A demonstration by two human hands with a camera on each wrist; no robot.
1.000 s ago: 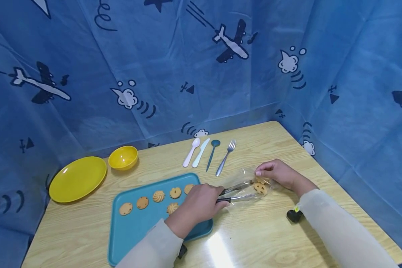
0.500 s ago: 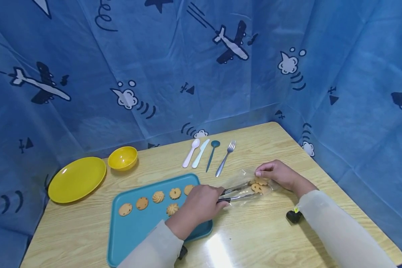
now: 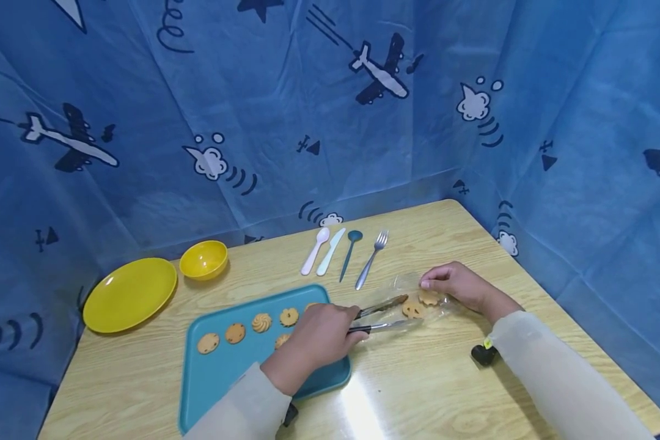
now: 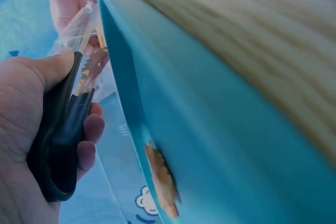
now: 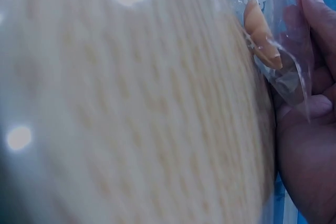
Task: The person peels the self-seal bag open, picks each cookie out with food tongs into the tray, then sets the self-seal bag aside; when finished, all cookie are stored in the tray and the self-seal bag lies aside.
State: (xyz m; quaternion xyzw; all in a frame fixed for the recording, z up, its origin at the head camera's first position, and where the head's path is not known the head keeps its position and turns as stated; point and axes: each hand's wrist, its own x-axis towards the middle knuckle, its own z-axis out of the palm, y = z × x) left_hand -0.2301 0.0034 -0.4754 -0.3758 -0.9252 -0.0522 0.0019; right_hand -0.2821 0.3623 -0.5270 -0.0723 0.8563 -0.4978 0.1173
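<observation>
My left hand grips black-handled metal tongs. Their arms reach into a clear plastic bag on the table and stand apart. A biscuit with holes lies in the bag between the tong tips; whether they touch it I cannot tell. Beside it in the bag is a scalloped biscuit. My right hand pinches the bag's far end between thumb and fingers, as the right wrist view also shows. Left of the bag, a teal tray holds several biscuits, some partly hidden by my left hand.
At the back lie a pink spoon, a pale green knife, a dark green spoon and a metal fork. A yellow plate and yellow bowl stand at the left. Blue curtain encloses the table.
My left hand has drawn slightly back to the left, and the tong arms have spread. The holed biscuit has shifted left, away from the scalloped one. My right hand stays put.
</observation>
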